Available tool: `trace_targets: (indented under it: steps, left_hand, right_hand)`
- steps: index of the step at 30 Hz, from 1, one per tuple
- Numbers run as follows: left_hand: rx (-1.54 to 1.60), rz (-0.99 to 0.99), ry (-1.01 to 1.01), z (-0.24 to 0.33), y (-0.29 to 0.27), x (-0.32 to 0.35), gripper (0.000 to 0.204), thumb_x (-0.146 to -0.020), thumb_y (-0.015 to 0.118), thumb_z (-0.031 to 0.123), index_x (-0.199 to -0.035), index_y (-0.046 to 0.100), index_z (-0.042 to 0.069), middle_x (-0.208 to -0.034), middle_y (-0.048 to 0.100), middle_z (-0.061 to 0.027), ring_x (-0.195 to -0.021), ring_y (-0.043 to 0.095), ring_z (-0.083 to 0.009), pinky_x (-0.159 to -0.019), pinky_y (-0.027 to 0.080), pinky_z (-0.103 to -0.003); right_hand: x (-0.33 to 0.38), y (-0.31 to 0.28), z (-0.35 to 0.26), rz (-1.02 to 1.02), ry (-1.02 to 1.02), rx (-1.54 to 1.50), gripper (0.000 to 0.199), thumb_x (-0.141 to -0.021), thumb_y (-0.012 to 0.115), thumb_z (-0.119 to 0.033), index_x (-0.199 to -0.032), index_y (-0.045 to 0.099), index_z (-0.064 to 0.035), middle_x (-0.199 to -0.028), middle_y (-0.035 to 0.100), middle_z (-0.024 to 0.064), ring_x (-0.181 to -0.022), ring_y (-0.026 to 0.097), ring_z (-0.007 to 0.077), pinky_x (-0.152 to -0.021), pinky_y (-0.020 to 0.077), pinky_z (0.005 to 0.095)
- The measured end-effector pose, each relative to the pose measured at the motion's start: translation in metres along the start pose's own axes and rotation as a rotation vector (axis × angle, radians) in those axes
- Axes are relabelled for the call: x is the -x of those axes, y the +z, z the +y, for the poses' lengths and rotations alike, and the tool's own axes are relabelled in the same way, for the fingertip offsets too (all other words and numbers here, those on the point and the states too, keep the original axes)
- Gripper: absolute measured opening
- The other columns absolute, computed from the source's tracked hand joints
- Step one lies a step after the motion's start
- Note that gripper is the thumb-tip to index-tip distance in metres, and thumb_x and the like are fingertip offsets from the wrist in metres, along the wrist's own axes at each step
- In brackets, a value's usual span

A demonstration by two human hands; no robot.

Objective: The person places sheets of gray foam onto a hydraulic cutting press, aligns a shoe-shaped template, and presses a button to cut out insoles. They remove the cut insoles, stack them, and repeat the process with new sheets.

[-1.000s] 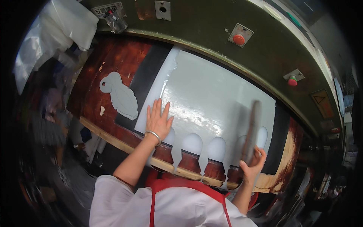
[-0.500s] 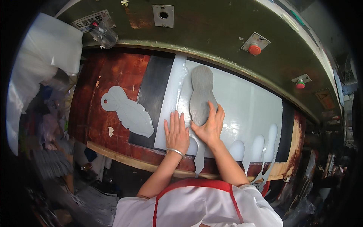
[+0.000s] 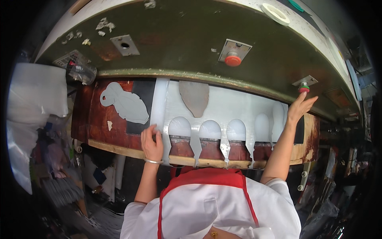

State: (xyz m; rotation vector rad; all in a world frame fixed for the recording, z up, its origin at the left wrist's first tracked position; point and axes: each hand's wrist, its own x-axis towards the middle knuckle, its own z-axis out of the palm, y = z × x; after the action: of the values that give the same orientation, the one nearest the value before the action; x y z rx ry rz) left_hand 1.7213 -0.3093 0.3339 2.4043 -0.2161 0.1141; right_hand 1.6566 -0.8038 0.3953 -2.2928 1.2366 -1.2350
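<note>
My right hand [image 3: 299, 108] reaches up to a round button, red with green, on the green machine [image 3: 171, 44]; a fingertip meets its lower side and the other fingers stretch out. My left hand [image 3: 152, 144], a bracelet at its wrist, rests near the table's front edge beside a white strip [image 3: 160, 101], fingers slightly bent and apart, holding nothing. Between the hands lies a light grey sheet [image 3: 234, 101] with several rounded cut-outs along its near edge. On it, a darker grey sole-shaped piece [image 3: 194, 97] shows only its tapered end; the rest is hidden by the machine.
A loose grey sole-shaped cut piece [image 3: 125, 104] lies left on the reddish-brown table [image 3: 90, 119]. Above the table the machine's overhang carries a large red button [image 3: 232, 59]. A clear plastic cup [image 3: 81, 73] hangs at far left, and a roll of tape [image 3: 275, 14] sits on top.
My right hand has left the sole-shaped piece and moved up right to the button. My left hand has drawn back off the sheet to the left. The view has shifted.
</note>
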Motion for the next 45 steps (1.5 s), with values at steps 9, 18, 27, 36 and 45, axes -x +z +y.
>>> trace_targets:
  steps: [9, 18, 27, 36, 45]
  left_hand:
    - [-0.186, -0.026, 0.112, -0.016, 0.06, -0.066, 0.032, -0.088, 0.064, 0.027, -0.066, 0.051, 0.008, -0.059, 0.054, -0.0119, -0.059, 0.055, -0.0346, -0.057, 0.041, -0.045]
    - [-0.127, 0.077, 0.076, -0.055, 0.078, -0.046, 0.019, -0.085, 0.065, 0.03, -0.077, 0.064, 0.012, -0.068, 0.063, -0.0139, -0.065, 0.062, -0.0358, -0.061, 0.048, -0.049]
    - [-0.092, 0.02, 0.183, -0.077, 0.08, -0.021, 0.028, -0.092, 0.056, 0.031, -0.075, 0.059, 0.009, -0.067, 0.06, -0.0123, -0.069, 0.06, -0.0326, -0.073, 0.044, -0.042]
    - [-0.277, -0.212, 0.035, -0.104, 0.04, 0.031, 0.038, -0.092, 0.052, 0.046, -0.092, 0.059, 0.008, -0.066, 0.063, -0.0185, -0.063, 0.064, -0.0394, -0.058, 0.049, -0.051]
    - [-0.246, 0.004, 0.24, -0.098, 0.081, 0.063, 0.027, -0.087, 0.065, 0.029, -0.074, 0.056, 0.007, -0.061, 0.058, -0.0151, -0.058, 0.058, -0.035, -0.056, 0.041, -0.044]
  right_hand:
    - [0.013, 0.048, -0.007, 0.051, -0.063, -0.038, 0.089, -0.095, 0.052, -0.042, -0.145, 0.002, 0.012, -0.15, 0.009, 0.0351, -0.141, 0.012, 0.0444, -0.116, 0.0089, 0.0474]
    - [0.191, -0.002, 0.055, -0.509, 0.094, -0.082, 0.034, -0.091, 0.065, -0.019, -0.118, 0.062, 0.0019, -0.096, 0.067, 0.0161, -0.082, 0.061, 0.0223, -0.078, 0.0498, 0.0322]
    - [0.261, -0.022, 0.093, -0.71, 0.029, -0.187, 0.032, -0.095, 0.059, -0.027, -0.097, 0.068, 0.0041, -0.083, 0.067, 0.0147, -0.077, 0.061, 0.0228, -0.071, 0.0499, 0.034]
    - [0.267, 0.077, -0.065, -0.772, 0.176, -0.529, 0.064, -0.085, 0.069, -0.018, -0.14, 0.039, -0.0017, -0.131, 0.05, 0.0197, -0.12, 0.049, 0.0307, -0.104, 0.0383, 0.0408]
    - [0.292, 0.096, -0.115, -0.773, -0.332, -0.504, 0.1, -0.056, 0.084, -0.011, -0.142, 0.034, -0.013, -0.14, 0.03, 0.0301, -0.133, 0.028, 0.0462, -0.108, 0.0303, 0.0532]
